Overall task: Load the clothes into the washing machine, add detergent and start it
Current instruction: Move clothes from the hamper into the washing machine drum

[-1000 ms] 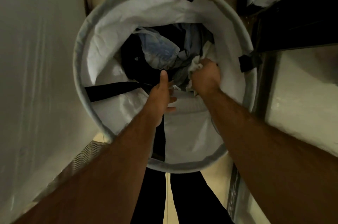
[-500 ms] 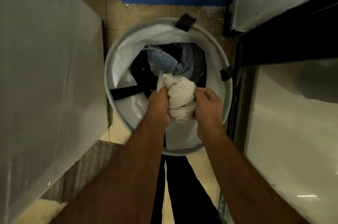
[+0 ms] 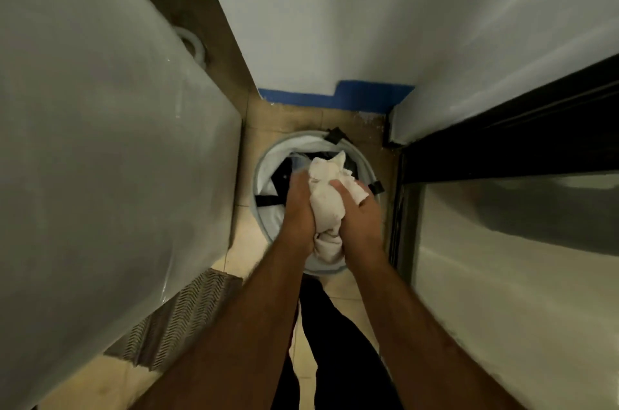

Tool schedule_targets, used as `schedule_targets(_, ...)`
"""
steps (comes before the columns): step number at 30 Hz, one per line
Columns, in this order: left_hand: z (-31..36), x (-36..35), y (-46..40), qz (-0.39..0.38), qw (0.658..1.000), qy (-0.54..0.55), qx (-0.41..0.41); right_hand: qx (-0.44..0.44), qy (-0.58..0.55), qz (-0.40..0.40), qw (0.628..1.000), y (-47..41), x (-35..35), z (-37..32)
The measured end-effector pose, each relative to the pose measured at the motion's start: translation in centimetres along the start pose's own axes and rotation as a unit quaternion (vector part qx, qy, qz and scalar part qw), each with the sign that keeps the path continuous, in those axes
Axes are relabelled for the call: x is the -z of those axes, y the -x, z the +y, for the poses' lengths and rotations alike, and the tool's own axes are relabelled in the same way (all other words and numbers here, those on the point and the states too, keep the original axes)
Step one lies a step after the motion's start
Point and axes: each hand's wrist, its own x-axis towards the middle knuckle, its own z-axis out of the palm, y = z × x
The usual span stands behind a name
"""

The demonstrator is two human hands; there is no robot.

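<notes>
Dark trousers [image 3: 338, 342] and a bit of beige tiled floor [image 3: 335, 123] sit closest to the camera, right under the person's two bare forearms. Off to the lower left there's a floor mat [image 3: 181, 319] with a zigzag pattern, tucked against a big white appliance [image 3: 100, 141] that fills the whole left side.

A little further out, both hands are wrapped around a bunched-up white cloth [image 3: 326, 205]. The left hand [image 3: 299, 208] has its fingers clenched round the left side of the bundle, and the right hand [image 3: 360, 212] grips the right side, thumb pressed into the fabric. So the cloth is squeezed between the two hands, held up above the laundry basket [image 3: 264, 171] and not touching it.

The basket is round, pale-lined, with black straps, standing on the floor just beyond the hands. Dark clothes [image 3: 284, 175] show inside it, mostly hidden behind the hands.

Past the basket there's a blue baseboard strip [image 3: 368, 96] under a white wall [image 3: 335, 7]. On the right, a dark frame [image 3: 502, 141] runs alongside a shiny pale panel [image 3: 519, 292].
</notes>
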Motion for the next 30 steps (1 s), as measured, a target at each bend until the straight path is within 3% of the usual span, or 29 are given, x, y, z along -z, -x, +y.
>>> schedule_targets(2, 3.0, -1.3, 4.9, 0.015, 0.999, 0.013, -0.033, 0.030, 0.013, 0.025, 0.999, 2.6, 0.3, -3.5)
schedule_targets(6, 6.5, -2.1, 14.1, -0.058, 0.994, -0.032, -0.087, 0.093, 0.034, 0.028, 0.995, 8.5, 0.1, -10.9)
schedule_targets(8, 7.5, -2.3, 18.0, -0.068, 0.978, -0.090, -0.177, 0.104, 0.024, 0.029, 0.994, 10.7, -0.3, -13.5)
schedule_targets(10, 8.4, -2.1, 21.3, -0.035, 0.964, -0.083, -0.250, 0.132, 0.037, 0.024, 0.990, 13.3, -1.1, -15.7)
schedule_targets(12, 9.8, -1.9, 23.7, -0.015, 0.959, -0.032, -0.282, 0.123, 0.040, -0.013, 0.992, 15.4, -2.1, -17.8)
schedule_targets(15, 12.5, 0.1, 26.2, 0.042, 0.949, 0.014, -0.312, 0.081, -0.017, -0.157, 0.984, 18.0, -3.7, -19.4)
schedule_targets(19, 16.0, 3.5, 28.8, 0.070, 0.935, 0.063, -0.341, 0.129, 0.086, -0.271, 0.950, 19.1, -5.6, -19.9)
schedule_targets(21, 17.3, 5.8, 29.9, 0.077, 0.929, 0.076, -0.355, 0.102, 0.094, -0.333, 0.933, 19.9, -7.0, -19.9)
schedule_targets(25, 19.1, 10.2, 30.9, 0.097, 0.921, 0.066, -0.372, 0.094, 0.071, -0.391, 0.913, 22.4, -11.1, -20.3)
schedule_targets(30, 21.9, 16.3, 30.7, 0.139, 0.907, 0.069, -0.391, 0.156, 0.086, -0.391, 0.903, 26.1, -16.3, -20.2)
